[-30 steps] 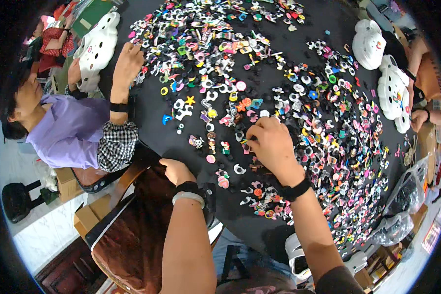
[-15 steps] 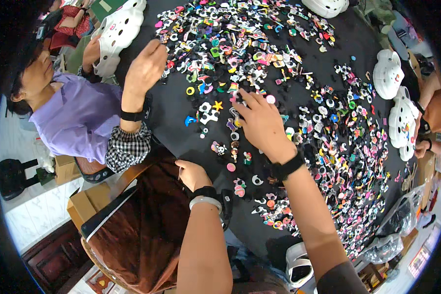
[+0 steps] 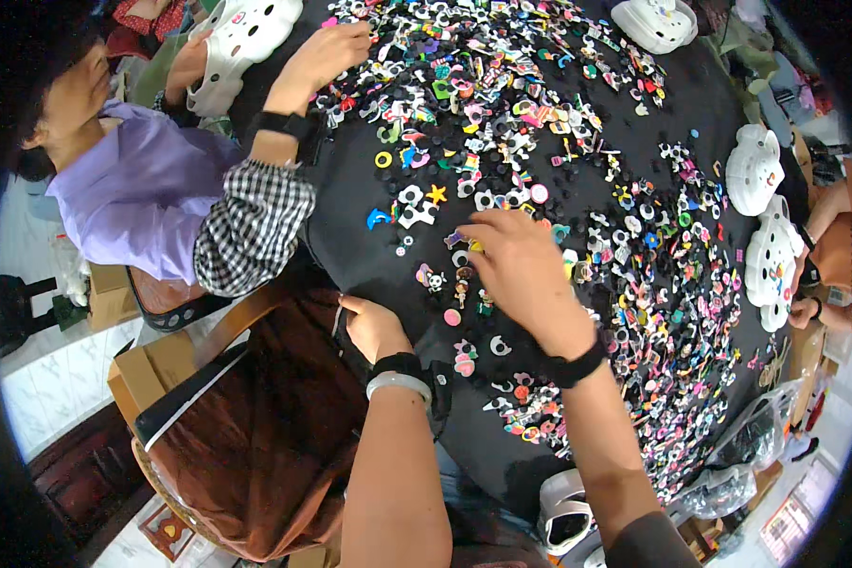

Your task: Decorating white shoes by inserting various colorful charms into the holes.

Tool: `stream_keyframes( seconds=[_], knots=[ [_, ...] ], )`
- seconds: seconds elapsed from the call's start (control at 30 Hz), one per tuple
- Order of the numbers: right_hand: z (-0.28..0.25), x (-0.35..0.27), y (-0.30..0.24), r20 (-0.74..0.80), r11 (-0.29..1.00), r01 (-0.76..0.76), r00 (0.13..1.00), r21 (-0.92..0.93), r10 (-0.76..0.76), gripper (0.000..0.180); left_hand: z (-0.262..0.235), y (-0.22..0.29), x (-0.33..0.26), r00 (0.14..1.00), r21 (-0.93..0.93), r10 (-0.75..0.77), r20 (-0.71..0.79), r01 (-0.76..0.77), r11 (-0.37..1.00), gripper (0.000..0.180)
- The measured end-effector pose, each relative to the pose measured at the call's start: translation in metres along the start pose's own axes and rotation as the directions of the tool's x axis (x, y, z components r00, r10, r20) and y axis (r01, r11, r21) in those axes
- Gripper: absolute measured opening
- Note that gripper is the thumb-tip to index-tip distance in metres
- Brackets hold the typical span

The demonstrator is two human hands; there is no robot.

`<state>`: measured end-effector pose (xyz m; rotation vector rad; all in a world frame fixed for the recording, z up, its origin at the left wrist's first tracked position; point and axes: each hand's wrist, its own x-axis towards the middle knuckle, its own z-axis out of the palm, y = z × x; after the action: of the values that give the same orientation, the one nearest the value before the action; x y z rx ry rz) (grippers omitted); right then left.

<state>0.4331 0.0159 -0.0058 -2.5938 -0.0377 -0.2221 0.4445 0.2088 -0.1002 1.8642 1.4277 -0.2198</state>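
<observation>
My right hand (image 3: pixel 528 279) is over the black table (image 3: pixel 369 175), palm down, its fingers apart and bent toward a few loose shoe charms. By its fingertips are a brown figure charm (image 3: pixel 463 281), a panda charm (image 3: pixel 435 281) and a round pink charm (image 3: pixel 452 317). Whether it touches any of them is unclear. My left hand (image 3: pixel 377 329) is low at the table's near edge, beside a brown cloth (image 3: pixel 265 426). Its thumb and fingers are curled together, and what they hold, if anything, is hidden. A yellow star charm (image 3: pixel 435 194) and a blue dolphin charm (image 3: pixel 379 219) lie farther off.
Heaps of shoe charms (image 3: pixel 672 312) spread across the table. White clogs (image 3: pixel 754 170) stand along the right edge, another clog (image 3: pixel 566 511) near my right forearm. At left, a co-worker in purple holds a white clog (image 3: pixel 246 43) and reaches over the charms. Another person's hands show at right.
My right hand has drawn back toward me and its fingers have bent more. My left hand stays about where it was. The co-worker's hand has moved right, over the charm heap.
</observation>
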Motion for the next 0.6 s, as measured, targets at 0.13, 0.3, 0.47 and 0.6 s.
stream_keyframes(
  seconds=[0.13,0.3,0.47,0.6],
  knots=[
    [0.038,0.012,-0.027,0.012,0.994,0.11,0.994,-0.013,-0.11,0.038,-0.007,0.002,-0.007,0.998,-0.023,0.062,0.015,-0.062,0.998,0.075],
    [0.056,0.013,-0.03,0.11,0.993,0.077,0.992,-0.089,-0.067,0.039,0.012,-0.012,0.005,0.995,-0.073,0.098,0.023,-0.096,0.993,0.076],
    [0.042,-0.004,-0.025,0.234,0.998,0.012,0.972,-0.061,0.002,0.033,0.004,-0.005,-0.002,0.999,0.014,0.05,0.019,-0.05,0.999,0.077],
    [0.042,0.01,-0.039,0.01,0.999,0.043,0.999,0.032,-0.043,0.038,-0.015,0.008,-0.009,0.995,0.039,0.093,-0.033,-0.092,0.995,0.078]
  ],
)
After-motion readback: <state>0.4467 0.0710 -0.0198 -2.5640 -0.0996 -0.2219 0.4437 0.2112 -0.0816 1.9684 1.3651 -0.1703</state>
